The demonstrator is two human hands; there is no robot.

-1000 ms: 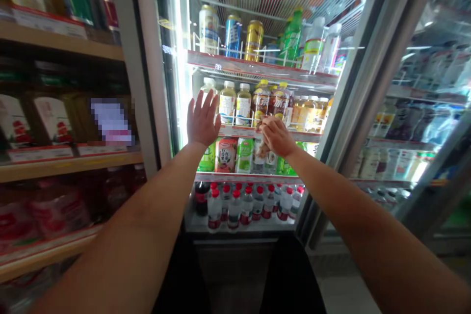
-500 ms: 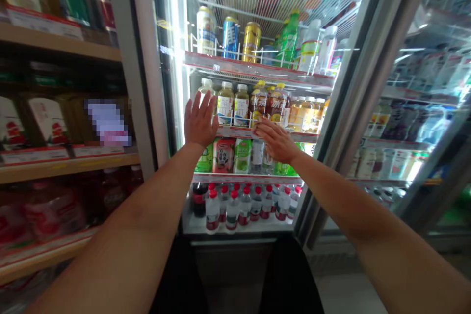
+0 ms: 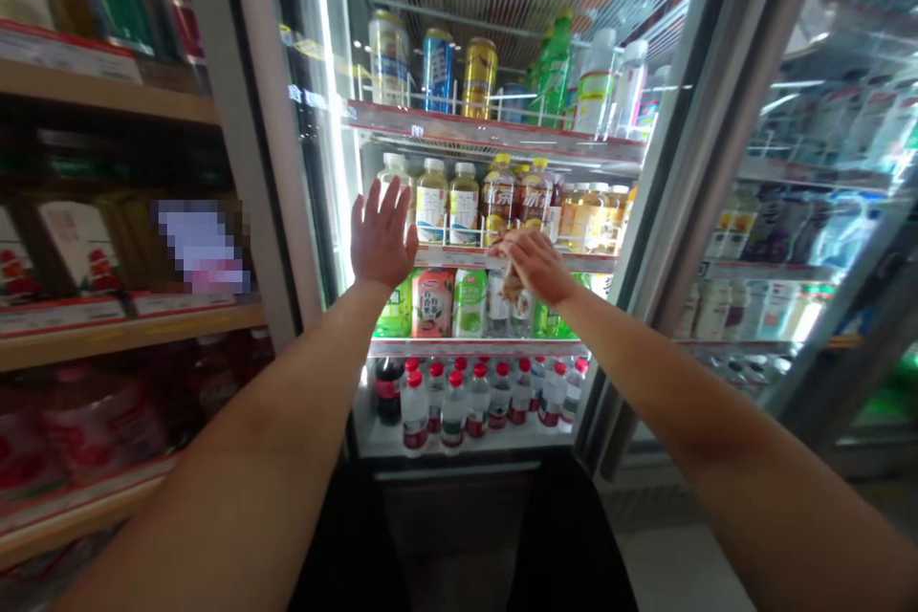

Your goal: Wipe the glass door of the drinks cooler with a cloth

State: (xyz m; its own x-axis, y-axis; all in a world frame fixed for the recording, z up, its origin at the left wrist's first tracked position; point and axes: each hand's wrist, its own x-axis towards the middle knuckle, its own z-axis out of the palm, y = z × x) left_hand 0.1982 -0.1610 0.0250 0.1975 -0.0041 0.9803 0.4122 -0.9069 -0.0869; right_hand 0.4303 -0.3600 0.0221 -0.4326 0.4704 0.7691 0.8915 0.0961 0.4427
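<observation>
My left hand (image 3: 380,237) is raised with fingers spread, palm toward the left end of the cooler's middle shelf, in front of a pale yellow-green bottle (image 3: 391,180). My right hand (image 3: 532,265) is closed on a small brownish cloth (image 3: 512,286) and rests against the shelf's red-and-white price strip (image 3: 459,257). The cloth hangs just below that strip, over clear bottles on the shelf beneath. Brown tea bottles (image 3: 500,196) with yellow caps stand right behind my right hand.
The cooler's glass door (image 3: 724,115) stands open to the right. Cans (image 3: 436,69) and green bottles fill the top shelf, red-capped water bottles (image 3: 455,402) the bottom one. Wooden shelves (image 3: 129,330) with packaged goods run along the left. A second cooler stands at the far right.
My right hand, lying flat on the price strip half a second ago, has curled again with the cloth showing beneath it. My left hand stays raised and open; the view drifted slightly.
</observation>
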